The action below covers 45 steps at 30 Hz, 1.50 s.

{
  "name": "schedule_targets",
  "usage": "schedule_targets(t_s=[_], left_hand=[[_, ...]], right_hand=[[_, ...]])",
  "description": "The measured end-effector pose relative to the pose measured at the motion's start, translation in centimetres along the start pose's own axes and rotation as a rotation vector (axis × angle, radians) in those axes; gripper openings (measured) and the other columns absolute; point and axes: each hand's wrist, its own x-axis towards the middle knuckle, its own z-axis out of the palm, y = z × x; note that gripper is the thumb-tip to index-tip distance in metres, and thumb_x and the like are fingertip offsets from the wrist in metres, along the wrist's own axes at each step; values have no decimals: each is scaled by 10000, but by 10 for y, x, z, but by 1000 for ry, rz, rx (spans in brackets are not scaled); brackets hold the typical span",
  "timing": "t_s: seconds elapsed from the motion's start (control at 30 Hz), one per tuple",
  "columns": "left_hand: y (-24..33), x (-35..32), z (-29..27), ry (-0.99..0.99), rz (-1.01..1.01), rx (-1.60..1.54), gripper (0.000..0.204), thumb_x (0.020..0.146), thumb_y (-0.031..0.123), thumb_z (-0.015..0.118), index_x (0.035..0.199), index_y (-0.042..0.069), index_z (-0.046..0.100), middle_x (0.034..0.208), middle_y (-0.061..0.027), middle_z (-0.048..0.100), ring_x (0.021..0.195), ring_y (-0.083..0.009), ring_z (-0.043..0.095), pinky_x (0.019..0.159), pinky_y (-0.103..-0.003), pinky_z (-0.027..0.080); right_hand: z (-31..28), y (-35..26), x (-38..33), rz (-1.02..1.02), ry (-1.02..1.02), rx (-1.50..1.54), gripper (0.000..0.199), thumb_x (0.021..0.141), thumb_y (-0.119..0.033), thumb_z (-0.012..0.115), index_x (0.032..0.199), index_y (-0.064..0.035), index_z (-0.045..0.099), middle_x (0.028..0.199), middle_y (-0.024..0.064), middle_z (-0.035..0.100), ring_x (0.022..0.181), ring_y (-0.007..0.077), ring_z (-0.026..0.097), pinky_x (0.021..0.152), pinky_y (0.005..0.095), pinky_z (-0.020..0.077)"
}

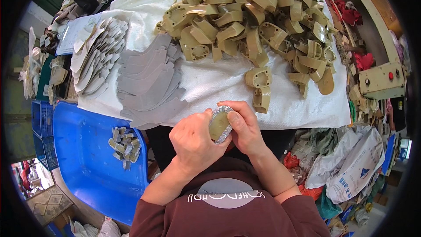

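Observation:
Between my two hands, in front of my chest, is a tan shoe heel [218, 128] with glittery silver covering around its edge. My left hand [191, 139] is closed on its left side. My right hand [246, 127] grips the right side, thumb pressed on the silver rim. Just beyond my hands, curved grey covering pieces [149, 79] lie fanned in overlapping layers. A large heap of bare tan heels [245, 13] covers the far part of the white cloth, two of them lying nearer to me. Another stack of pale covering pieces [96, 57] sits to the left.
At my left stands a blue plastic tub [96, 166] holding a small pile of silver-covered pieces [125, 145]. The white cloth [302, 109] covers the work surface. Crumpled plastic bags [351, 158] crowd the right side, below a beige metal box with buttons [382, 80].

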Motion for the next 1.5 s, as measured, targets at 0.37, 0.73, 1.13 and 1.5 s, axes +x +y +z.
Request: schedule_targets(t_s=[0.37, 0.73, 1.13, 1.5], left_hand=[[-78, -66, -61, 233, -210, 64, 572, 579, 25, 769, 1099, 1, 532, 907, -138, 584, 771, -288, 543, 712, -366, 455], [-110, -86, -98, 260, -338, 291, 377, 702, -33, 651, 1072, 13, 600, 1027, -140, 562, 1006, -316, 526, 935, -396, 373], [-78, -44, -59, 12, -60, 216, 423, 705, -67, 574, 1127, -34, 577, 1127, -190, 635, 1117, -316, 593, 977, -422, 399], [-82, -51, -56, 31, -34, 250, 473, 746, -55, 553, 1216, -70, 504, 1165, -209, 610, 1151, -344, 567, 1022, -456, 372]], right_hand=[[31, -22, 50, -488, -222, -671, 317, 779, -42, 663, 1090, -45, 601, 957, 107, 569, 871, 291, 514, 753, 371, 444], [78, -11, 92, -701, -213, -1230, 309, 725, -78, 635, 1020, -158, 681, 1250, 112, 459, 1150, 286, 396, 935, 461, 270], [44, -4, 88, -636, -120, -789, 184, 719, -38, 664, 864, -93, 565, 1002, 34, 569, 1004, 251, 489, 872, 402, 306], [77, 5, 96, -788, -225, -1067, 124, 774, -87, 644, 876, -84, 573, 1041, 45, 546, 1000, 234, 503, 880, 452, 294]])
